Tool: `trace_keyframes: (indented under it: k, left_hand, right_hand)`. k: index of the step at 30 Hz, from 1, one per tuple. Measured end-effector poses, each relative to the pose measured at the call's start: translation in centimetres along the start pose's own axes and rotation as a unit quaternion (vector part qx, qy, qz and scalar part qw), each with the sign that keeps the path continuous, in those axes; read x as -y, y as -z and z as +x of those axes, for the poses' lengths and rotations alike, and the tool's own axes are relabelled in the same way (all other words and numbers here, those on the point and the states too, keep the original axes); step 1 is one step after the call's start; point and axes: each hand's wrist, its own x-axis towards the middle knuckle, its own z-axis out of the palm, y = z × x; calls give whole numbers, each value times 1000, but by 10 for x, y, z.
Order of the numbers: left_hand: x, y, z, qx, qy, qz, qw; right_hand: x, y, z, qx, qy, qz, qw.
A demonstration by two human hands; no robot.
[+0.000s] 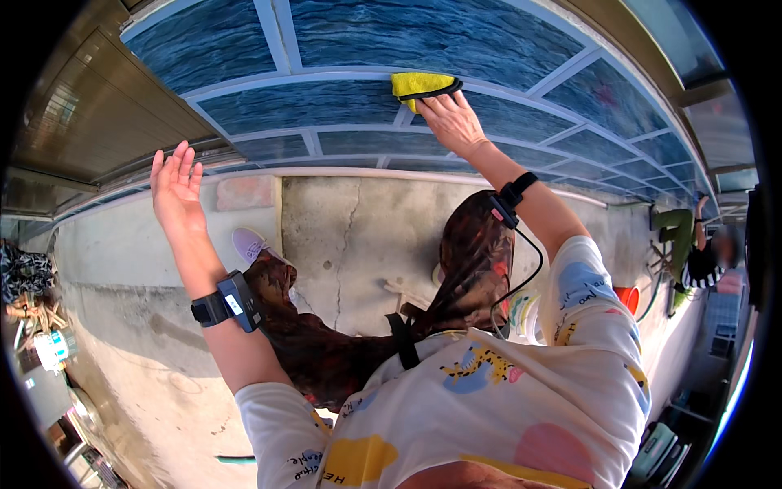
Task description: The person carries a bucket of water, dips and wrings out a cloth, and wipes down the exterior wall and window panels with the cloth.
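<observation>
My right hand (451,125) presses a folded yellow microfiber cloth (421,84) with a dark edge against the blue tiled wall (360,101), over a pale grout line. Part of the cloth lies under the fingers. Raised at the left, my left hand (178,194) holds nothing; its palm is turned up and its fingers are slightly spread, near the brown metal door panel (79,110). Both wrists wear black straps with small devices.
A pale pipe (391,173) runs along the wall's foot above the cracked concrete floor (317,244). A white bucket (526,313) and a red bucket (627,299) stand at the right. Another person (696,250) sits by the wall at far right. Assorted containers lie at far left.
</observation>
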Motion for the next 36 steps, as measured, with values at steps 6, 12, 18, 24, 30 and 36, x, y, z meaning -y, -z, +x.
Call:
trace_keyframes:
  k: [6, 12, 18, 24, 30, 36]
  left_hand:
    - [2, -16, -6, 11, -1, 24, 1000]
    - [26, -9, 6, 36, 21, 30, 999]
    - [23, -6, 4, 22, 23, 66, 997]
    - [28, -23, 1, 54, 19, 53, 997]
    - [24, -34, -7, 51, 15, 82, 995]
    - [40, -43, -2, 84, 34, 86, 992]
  right_hand:
    - [27, 10, 30, -12, -11, 73, 997]
    - [21, 14, 41, -62, 40, 43, 996]
    - [-56, -4, -73, -15, -79, 23, 996]
    - [-85, -33, -155, -175, -453, 70, 871]
    - [-49, -43, -51, -360, -686, 404, 487]
    - [60, -26, 59, -303, -713, 583, 244]
